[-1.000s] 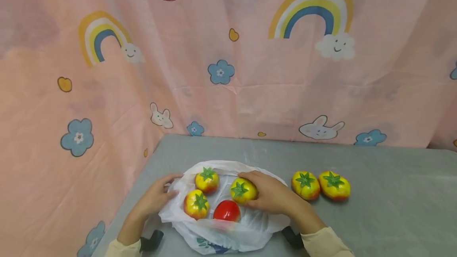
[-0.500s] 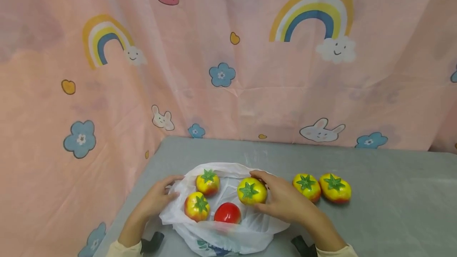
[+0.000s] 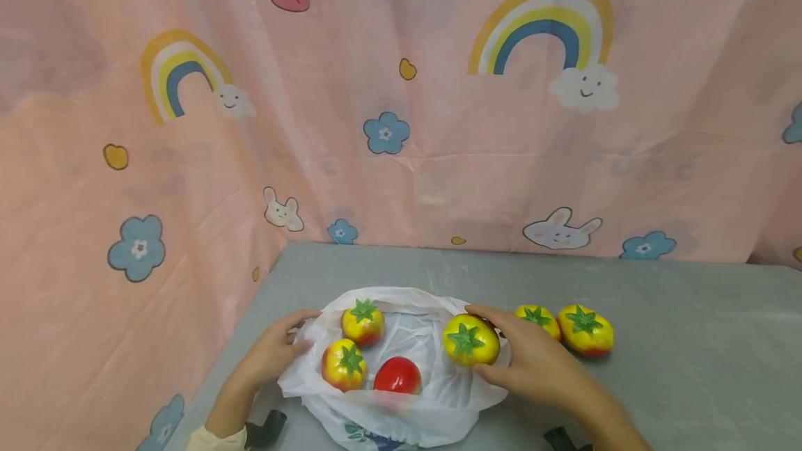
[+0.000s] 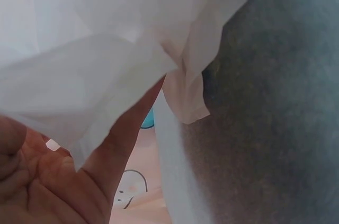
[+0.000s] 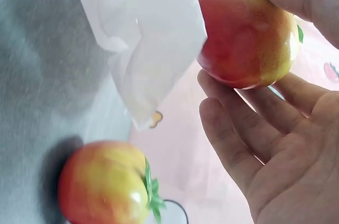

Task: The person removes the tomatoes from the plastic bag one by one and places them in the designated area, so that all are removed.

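A white plastic bag lies with its mouth spread wide. Inside it are two yellow-and-red toy tomatoes with green star-shaped leaves, a rear tomato and a front tomato, plus one showing its red side. My left hand holds the bag's left rim between thumb and fingers; in the left wrist view the plastic drapes over part of that hand. My right hand grips another toy tomato by its sides, above the bag's right rim. The right wrist view shows this tomato's red underside.
Two more toy tomatoes sit on the grey table right of the bag: a near one, partly behind my right hand, and a farther one. A pink patterned curtain hangs along the back and left.
My right hand has drawn the gripped tomato rightward and up, from inside the bag to over its right rim. The left hand stays at the left rim, and the other tomatoes have not moved.
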